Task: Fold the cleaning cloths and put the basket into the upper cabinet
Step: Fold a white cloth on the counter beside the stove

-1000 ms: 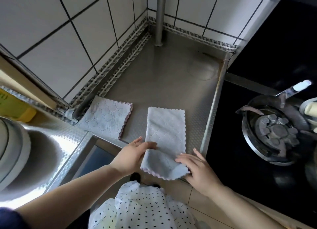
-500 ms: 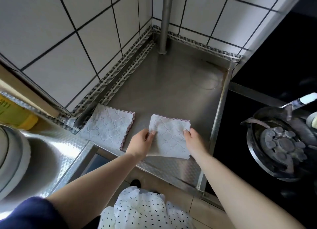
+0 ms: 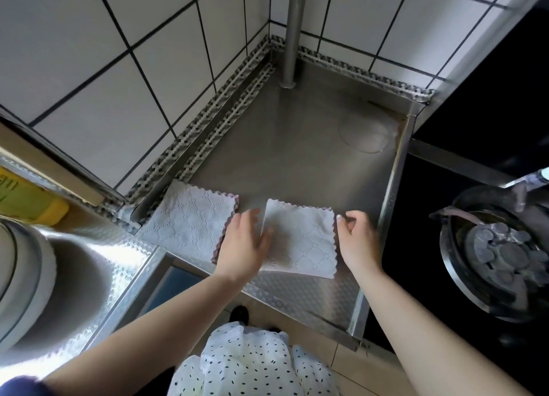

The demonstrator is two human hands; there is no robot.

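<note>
Two pale grey cleaning cloths lie folded on the steel counter. The left cloth rests flat near the tiled wall, with a pink scalloped edge showing. The right cloth is a folded square near the counter's front. My left hand lies flat on this cloth's left edge, fingers straight and blurred. At the cloth's right edge my right hand touches it with loosely bent fingertips. No basket or cabinet is in view.
A steel pipe rises at the back corner. White tiled walls close the left and back. A gas burner sits on the black hob at the right. A white pot and a yellow bottle stand at the left.
The long cloth was folded in half away from me into a square. Both hands then let go of its far corners and now rest at its left and right edges.
</note>
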